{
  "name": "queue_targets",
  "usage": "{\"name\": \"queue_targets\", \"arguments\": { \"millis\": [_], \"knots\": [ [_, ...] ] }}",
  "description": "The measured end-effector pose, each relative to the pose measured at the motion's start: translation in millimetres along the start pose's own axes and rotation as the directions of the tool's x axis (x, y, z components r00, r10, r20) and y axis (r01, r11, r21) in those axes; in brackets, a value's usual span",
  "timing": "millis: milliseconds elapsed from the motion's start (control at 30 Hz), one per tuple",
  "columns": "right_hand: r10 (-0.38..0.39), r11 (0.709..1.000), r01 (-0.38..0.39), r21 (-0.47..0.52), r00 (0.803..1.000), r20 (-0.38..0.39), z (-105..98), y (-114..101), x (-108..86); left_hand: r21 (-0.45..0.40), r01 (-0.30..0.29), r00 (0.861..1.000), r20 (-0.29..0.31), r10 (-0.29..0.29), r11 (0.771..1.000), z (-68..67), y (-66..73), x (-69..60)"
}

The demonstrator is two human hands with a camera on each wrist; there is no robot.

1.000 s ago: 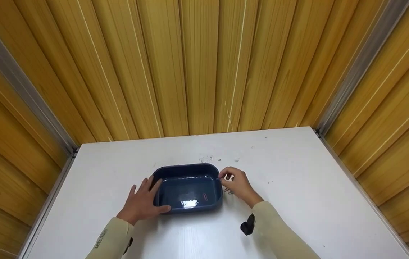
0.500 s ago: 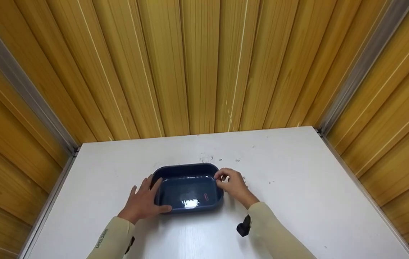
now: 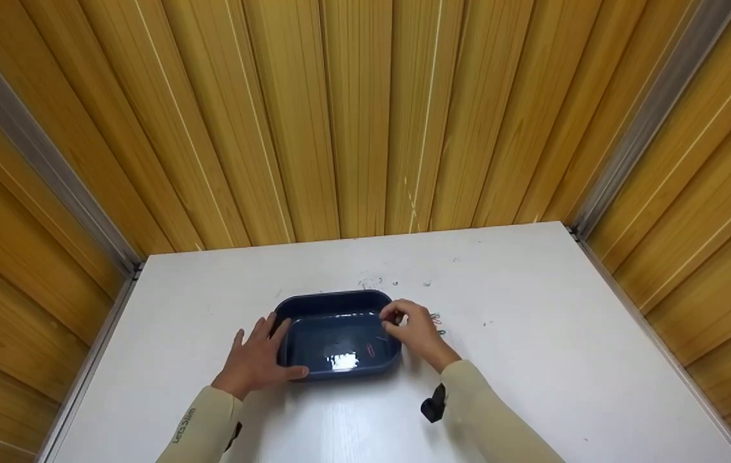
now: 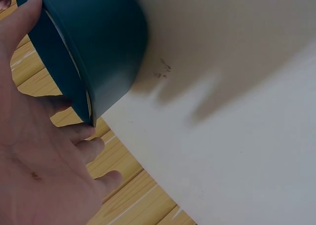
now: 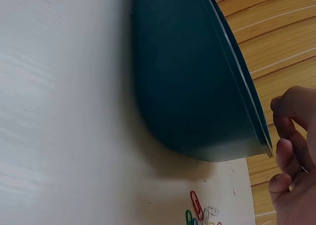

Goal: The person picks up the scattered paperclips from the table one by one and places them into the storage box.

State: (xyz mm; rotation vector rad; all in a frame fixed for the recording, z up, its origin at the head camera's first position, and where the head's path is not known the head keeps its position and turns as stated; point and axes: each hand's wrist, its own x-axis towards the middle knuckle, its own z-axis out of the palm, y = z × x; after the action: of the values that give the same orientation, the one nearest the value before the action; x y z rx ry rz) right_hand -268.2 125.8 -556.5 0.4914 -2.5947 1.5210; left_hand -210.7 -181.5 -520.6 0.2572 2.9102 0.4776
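Observation:
A dark blue rectangular tray (image 3: 333, 375) stands on the white table. My left hand (image 3: 254, 360) rests on its left end, fingers spread, with the thumb on the near rim. Over the right rim is my right hand (image 3: 418, 331), its thumb and index fingertips slightly apart and no clip visible between them. A pink paper clip (image 3: 370, 350) lies inside the tray near the right end. Just below the right fingertips a thin pale streak (image 3: 382, 338) shows against the tray; its kind is hard to make out. Several coloured paper clips (image 5: 196, 205) lie on the table beyond the tray's right end.
The white table (image 3: 571, 360) has dark marks behind the tray. Yellow wood-patterned panels (image 3: 359, 128) enclose its back and sides, with grey metal posts at the corners. In the head view, my right hand partly covers the loose clips.
My right hand has moved slightly left over the tray's rim, and its pinching fingertips have parted a little. A pale streak now shows below them. My left hand stays in place.

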Motion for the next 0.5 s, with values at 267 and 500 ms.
{"name": "queue_targets", "arguments": {
  "millis": [267,500],
  "knots": [
    [0.022,1.000,-0.022,0.007,0.998,-0.050,-6.0,5.1,0.0,0.001,-0.001,1.000,0.012,0.001,1.000,-0.2,0.8,-1.0],
    [0.058,0.998,-0.058,-0.001,0.995,-0.080,-17.4,11.7,-1.5,-0.006,0.002,1.000,0.019,-0.002,1.000,-0.4,-0.8,-1.0]
  ]
}}
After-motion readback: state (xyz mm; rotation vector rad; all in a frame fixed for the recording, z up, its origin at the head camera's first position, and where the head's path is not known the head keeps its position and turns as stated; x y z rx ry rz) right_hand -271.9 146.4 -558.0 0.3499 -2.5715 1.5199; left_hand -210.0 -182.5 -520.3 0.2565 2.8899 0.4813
